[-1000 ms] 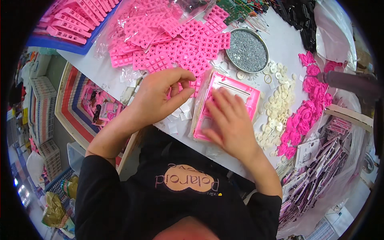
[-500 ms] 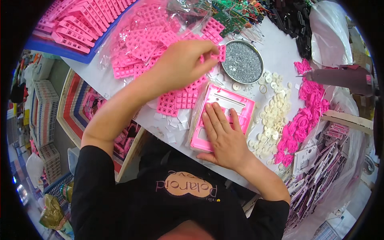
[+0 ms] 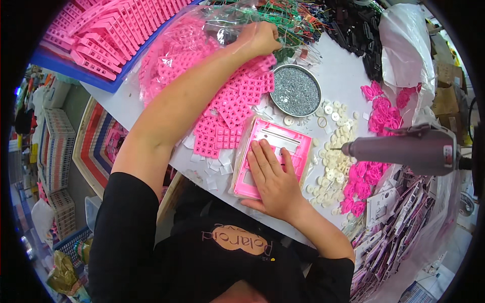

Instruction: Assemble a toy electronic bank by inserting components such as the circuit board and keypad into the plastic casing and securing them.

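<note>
My right hand (image 3: 273, 177) lies flat, fingers spread, on a shallow pink plastic housing (image 3: 301, 146) with a silvery strip near its far end. Clear plastic film shows along the housing's left edge. My left arm stretches over the pink button pads (image 3: 235, 108) to the far side of the table. There my left hand (image 3: 260, 39) is curled at the edge of a heap of green circuit boards (image 3: 293, 22) with coloured wires. Its fingertips point down into the heap, and whatever they grip is hidden.
A round tin (image 3: 320, 96) holds small metal screws. White plastic discs (image 3: 333, 174) and pink plastic loops (image 3: 386, 116) lie to its right. A grey electric screwdriver (image 3: 404, 154) hangs over them. A blue crate (image 3: 108, 83) of pink parts stands far left; black parts (image 3: 358, 30) lie far right.
My left hand has moved farther away, from beside a pink button pad to the circuit boards. My right hand stays on the housing. The hanging screwdriver appears nearer and farther left.
</note>
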Tool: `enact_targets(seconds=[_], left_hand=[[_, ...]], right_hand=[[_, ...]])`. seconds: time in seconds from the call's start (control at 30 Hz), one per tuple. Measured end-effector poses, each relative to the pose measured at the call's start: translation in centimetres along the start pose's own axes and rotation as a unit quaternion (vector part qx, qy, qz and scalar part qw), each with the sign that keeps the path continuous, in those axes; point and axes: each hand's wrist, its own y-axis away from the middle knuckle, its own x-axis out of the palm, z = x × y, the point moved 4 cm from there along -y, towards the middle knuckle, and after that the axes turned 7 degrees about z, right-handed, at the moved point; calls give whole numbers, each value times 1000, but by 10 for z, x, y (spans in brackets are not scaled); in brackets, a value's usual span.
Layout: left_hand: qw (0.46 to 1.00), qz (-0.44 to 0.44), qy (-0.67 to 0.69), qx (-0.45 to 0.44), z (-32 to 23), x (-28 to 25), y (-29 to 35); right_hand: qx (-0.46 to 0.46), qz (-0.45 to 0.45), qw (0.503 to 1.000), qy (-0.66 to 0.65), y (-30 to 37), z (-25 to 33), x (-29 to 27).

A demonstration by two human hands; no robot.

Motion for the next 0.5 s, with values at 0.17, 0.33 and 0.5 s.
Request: enact_targets(seconds=[0.17, 0.33, 0.5], left_hand=[[667, -56, 733, -125, 24, -32, -27], [892, -312, 209, 251, -83, -96, 54], [887, -270, 8, 375, -122, -71, 146]], right_hand=[[-18, -16, 1000, -8, -2, 4, -1], [-84, -172, 974, -118, 4, -19, -35], [-12, -193, 622, -759, -18, -55, -54]])
